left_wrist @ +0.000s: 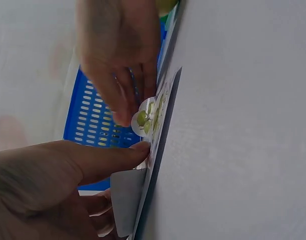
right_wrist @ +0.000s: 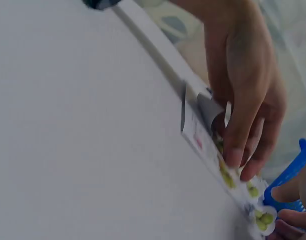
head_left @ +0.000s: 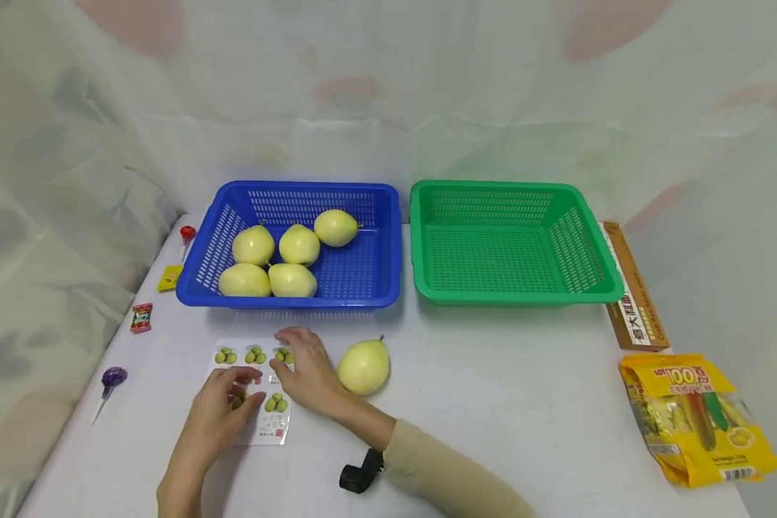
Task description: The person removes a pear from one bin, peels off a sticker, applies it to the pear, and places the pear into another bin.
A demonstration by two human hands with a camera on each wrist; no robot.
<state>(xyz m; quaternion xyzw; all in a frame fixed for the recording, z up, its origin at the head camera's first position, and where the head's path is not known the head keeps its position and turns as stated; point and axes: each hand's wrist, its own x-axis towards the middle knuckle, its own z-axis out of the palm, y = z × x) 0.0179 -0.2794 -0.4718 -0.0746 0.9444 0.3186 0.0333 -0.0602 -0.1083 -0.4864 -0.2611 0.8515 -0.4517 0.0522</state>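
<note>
A sticker sheet [head_left: 277, 424] printed with green pears lies on the white table. Over its left part, my left hand [head_left: 214, 414] pinches a label whose pale grey back [left_wrist: 126, 200] curls up between thumb and fingers. My right hand [head_left: 311, 378] rests at the sheet's upper right, thumb and forefinger apart around a printed pear picture. By its fingers, a round-edged pear sticker [left_wrist: 143, 120] stands partly raised in the left wrist view; whether they hold it is unclear. A loose yellow-green pear [head_left: 362, 368] sits just right of that hand.
Behind the sheet stands a blue basket [head_left: 356, 302] with several pears. Right of it is a green basket [head_left: 518, 296]. A brown box [head_left: 641, 302] and yellow snack bag [head_left: 699, 424] lie far right. Lollipops [head_left: 114, 377] and wrapped sweets [head_left: 141, 317] line the left; a black object [head_left: 360, 475] lies near the right sleeve.
</note>
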